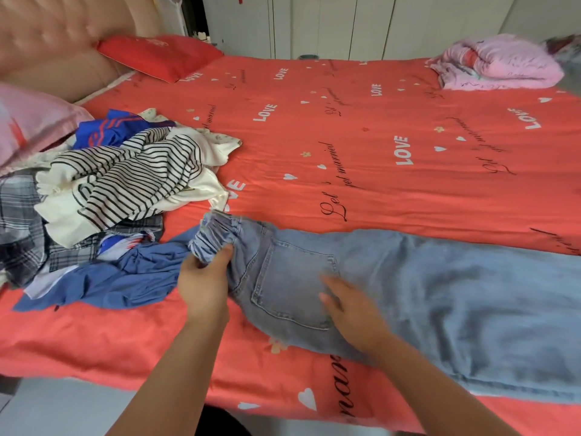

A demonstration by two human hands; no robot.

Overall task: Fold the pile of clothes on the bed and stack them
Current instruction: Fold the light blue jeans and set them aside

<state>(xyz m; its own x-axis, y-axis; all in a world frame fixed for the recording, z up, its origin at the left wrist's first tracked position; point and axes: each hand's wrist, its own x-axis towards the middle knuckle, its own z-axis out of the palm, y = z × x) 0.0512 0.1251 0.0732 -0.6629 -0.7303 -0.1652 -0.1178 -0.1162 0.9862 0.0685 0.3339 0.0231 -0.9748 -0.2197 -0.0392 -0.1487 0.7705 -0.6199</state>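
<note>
Gripping the gathered elastic waistband of the jeans [408, 294], the left hand [204, 278] pinches soft, faded blue denim. The right hand [349, 309] lies flat with straight fingers beside the stitched back pocket. The jeans spread along the near edge of the red printed bedsheet [345, 136], just right of a crumpled pile of clothes [119, 184]: striped knit, checked cloth, smooth blue fabric.

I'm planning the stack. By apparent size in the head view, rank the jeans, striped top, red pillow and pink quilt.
1. jeans
2. striped top
3. red pillow and pink quilt look alike; both lie farther away, so true sizes are unsure.
</note>
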